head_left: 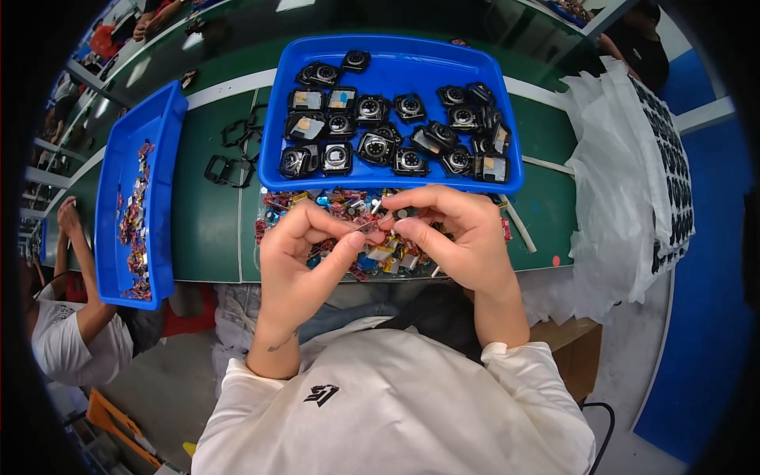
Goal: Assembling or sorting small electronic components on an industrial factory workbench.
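Observation:
My left hand (307,252) and my right hand (453,234) meet in front of my chest, both closed in a pinch. Between their fingertips is a small electronic part with a dark end (404,213) at my right fingers and a thin reddish strip (366,226) running to my left ones. Its exact kind is too small to tell, and fingers cover some of it. Right below both hands lies a heap of small circuit boards and components (385,260), red, blue, yellow and silver. Just beyond is a blue tray (509,158) holding several black smartwatch housings (372,109).
A second blue tray (164,198) with loose circuit parts stands at the left. Black frames (229,169) lie between the trays on the green table (207,245). To the right are white plastic sheeting (606,190) and stacked sheets of black parts (673,170). Another person's arm (79,245) shows at far left.

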A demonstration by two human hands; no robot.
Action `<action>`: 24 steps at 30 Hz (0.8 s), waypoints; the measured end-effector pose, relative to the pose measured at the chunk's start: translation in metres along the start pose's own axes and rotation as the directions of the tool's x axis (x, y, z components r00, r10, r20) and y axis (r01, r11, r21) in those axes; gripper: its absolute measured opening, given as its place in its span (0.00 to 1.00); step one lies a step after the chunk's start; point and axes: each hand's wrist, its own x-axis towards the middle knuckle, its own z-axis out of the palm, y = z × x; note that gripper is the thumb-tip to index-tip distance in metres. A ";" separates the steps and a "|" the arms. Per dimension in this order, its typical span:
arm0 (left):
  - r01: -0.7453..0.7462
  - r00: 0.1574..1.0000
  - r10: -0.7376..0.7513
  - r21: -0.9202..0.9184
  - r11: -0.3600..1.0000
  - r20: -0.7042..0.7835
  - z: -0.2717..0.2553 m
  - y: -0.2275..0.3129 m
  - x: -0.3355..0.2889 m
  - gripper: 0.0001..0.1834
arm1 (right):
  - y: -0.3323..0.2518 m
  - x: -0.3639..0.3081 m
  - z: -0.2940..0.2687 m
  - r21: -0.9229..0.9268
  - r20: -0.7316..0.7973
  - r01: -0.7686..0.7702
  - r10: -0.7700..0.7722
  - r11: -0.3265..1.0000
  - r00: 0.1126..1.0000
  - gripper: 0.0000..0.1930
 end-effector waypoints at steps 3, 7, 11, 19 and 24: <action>-0.109 0.992 0.112 -0.057 0.992 0.052 0.001 -0.004 0.001 0.08 | -0.005 0.004 -0.003 -0.289 0.053 0.097 -0.085 0.952 0.995 0.07; -0.257 0.964 0.246 0.109 0.960 0.105 0.002 -0.004 0.002 0.11 | 0.000 0.005 0.000 -0.237 0.065 0.250 -0.241 0.939 0.968 0.07; -0.021 0.996 0.009 0.148 0.989 0.084 0.004 -0.002 0.000 0.10 | 0.001 0.001 0.002 -0.010 0.022 0.079 -0.079 0.997 0.997 0.07; -0.015 0.994 0.017 -0.014 1.000 0.112 0.002 -0.002 -0.001 0.06 | 0.001 0.002 0.001 0.106 0.033 0.088 -0.091 0.991 0.995 0.08; 0.069 0.996 -0.067 -0.024 0.997 0.054 0.003 0.002 -0.004 0.06 | -0.001 0.002 -0.001 0.052 0.088 0.118 -0.123 0.992 0.989 0.09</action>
